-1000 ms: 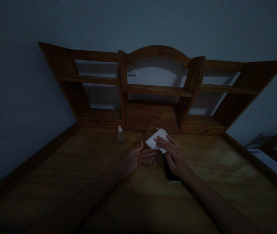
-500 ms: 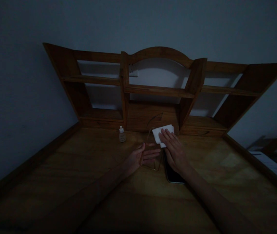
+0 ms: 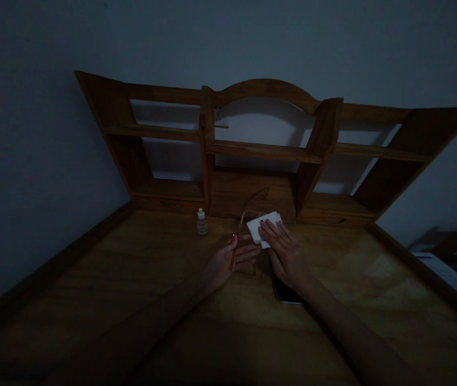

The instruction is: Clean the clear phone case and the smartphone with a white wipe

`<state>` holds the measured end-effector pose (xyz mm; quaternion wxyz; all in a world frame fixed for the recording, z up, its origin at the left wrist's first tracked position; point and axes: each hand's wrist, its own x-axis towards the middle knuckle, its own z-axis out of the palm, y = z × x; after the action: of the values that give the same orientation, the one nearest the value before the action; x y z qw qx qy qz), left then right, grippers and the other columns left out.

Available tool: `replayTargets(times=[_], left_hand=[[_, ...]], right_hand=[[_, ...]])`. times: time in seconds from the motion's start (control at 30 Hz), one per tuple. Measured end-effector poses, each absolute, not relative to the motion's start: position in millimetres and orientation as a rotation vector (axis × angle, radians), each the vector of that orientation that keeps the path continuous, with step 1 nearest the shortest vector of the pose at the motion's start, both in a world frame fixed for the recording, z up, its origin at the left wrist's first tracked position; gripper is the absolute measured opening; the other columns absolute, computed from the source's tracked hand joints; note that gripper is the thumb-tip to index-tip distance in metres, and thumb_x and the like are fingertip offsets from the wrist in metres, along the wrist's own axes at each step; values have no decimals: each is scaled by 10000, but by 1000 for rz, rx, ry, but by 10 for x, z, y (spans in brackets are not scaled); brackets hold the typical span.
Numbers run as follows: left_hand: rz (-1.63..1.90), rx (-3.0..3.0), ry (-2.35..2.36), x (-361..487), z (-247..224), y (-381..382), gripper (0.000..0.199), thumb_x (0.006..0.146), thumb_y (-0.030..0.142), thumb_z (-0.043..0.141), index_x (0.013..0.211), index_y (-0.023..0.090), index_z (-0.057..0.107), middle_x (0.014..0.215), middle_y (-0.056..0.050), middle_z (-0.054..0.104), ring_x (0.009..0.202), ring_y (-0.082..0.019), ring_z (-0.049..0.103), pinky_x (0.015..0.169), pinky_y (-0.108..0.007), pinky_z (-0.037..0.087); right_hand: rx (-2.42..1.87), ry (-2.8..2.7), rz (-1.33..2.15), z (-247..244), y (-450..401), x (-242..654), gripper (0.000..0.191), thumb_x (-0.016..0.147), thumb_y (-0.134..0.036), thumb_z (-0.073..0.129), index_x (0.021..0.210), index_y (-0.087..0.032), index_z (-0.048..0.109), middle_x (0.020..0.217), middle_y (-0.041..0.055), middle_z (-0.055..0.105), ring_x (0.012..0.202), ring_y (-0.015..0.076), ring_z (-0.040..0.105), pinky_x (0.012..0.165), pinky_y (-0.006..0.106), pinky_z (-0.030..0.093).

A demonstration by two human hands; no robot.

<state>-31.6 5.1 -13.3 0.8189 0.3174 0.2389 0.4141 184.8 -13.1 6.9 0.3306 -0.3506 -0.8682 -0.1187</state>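
My left hand, thumb raised and fingers stretched out to the right, holds what looks like a pair of thin-framed glasses. A slim curved arm of the glasses rises toward the shelf; the rest is faint in the dim light. With the fingers of my right hand pressed on it, a folded white tissue lies against the upper right side of the glasses. Beneath my right hand and wrist is a dark phone, partly covered. A small clear bottle with a white cap stands upright beyond my left hand.
A wooden shelf unit with several compartments and low drawers runs along the back of the wooden desk. Raised edges border the desk on both sides. A wall socket shows behind the shelf. A white surface lies beyond the right edge.
My right hand and the tissue have shifted slightly left and down. More of the curved glasses arm shows, and my left hand has barely moved.
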Motion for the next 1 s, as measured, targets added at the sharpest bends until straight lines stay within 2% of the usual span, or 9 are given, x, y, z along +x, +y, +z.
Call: replayTargets(times=[0.2, 0.37, 0.63, 0.77, 0.87, 0.93, 1.0], left_hand=[[914, 639, 498, -309, -126, 56, 371, 1023, 380, 446, 1259, 126, 578, 1270, -189, 650, 1107, -276, 671, 1049, -461, 458], [901, 637, 547, -297, -96, 57, 406, 1032, 389, 413, 1281, 118, 583, 1271, -190, 649, 1072, -254, 680, 1003, -415, 495], [929, 714, 625, -289, -89, 56, 437, 1038, 401, 378, 1328, 135, 568, 1273, -165, 653, 1025, -231, 693, 832, -325, 552], [918, 736, 564, -296, -101, 58, 457, 1040, 428, 360, 1324, 140, 570, 1355, -168, 606, 1140, -251, 651, 859, -334, 545], [905, 704, 564, -300, -86, 46, 446, 1042, 420, 355, 1309, 136, 571, 1380, -168, 590, 1205, -256, 619, 965, -360, 507], [892, 700, 553, -297, -74, 34, 438, 1042, 419, 362, 1315, 142, 565, 1376, -164, 594, 1233, -249, 603, 1023, -369, 473], [878, 714, 566, -290, -65, 22, 442, 1042, 421, 365, 1326, 143, 560, 1363, -167, 604, 1221, -248, 612, 1030, -374, 467]], right_hand=[[-850, -2285, -277, 66, -159, 1818, 572, 913, -56, 403, 1480, -131, 422, 1548, 128, 417, 1482, 244, 317, 1222, 563, 294], [-788, -2328, -284, 48, -190, 1817, 557, 892, -77, 425, 1446, -116, 462, 1492, 149, 487, 1444, 256, 390, 1182, 537, 378], [-691, -2318, -161, 7, -218, 1828, 407, 838, -117, 505, 1220, -154, 642, 1333, 121, 642, 1228, 248, 625, 1053, 447, 519], [-663, -2302, -1, 1, -249, 1814, 405, 816, -110, 530, 1188, -167, 677, 1254, 112, 691, 1135, 251, 677, 1019, 428, 528], [-719, -2131, 328, -22, -274, 1793, 302, 796, -156, 568, 1035, -198, 747, 1068, 59, 758, 971, 246, 722, 933, 392, 545], [-814, -1918, 503, -60, -264, 1793, 168, 814, -214, 581, 811, -191, 748, 811, 25, 749, 743, 204, 706, 761, 325, 554], [-908, -1694, 519, -113, -211, 1826, 272, 865, -266, 544, 638, -176, 663, 601, 2, 641, 548, 157, 600, 567, 267, 487]])
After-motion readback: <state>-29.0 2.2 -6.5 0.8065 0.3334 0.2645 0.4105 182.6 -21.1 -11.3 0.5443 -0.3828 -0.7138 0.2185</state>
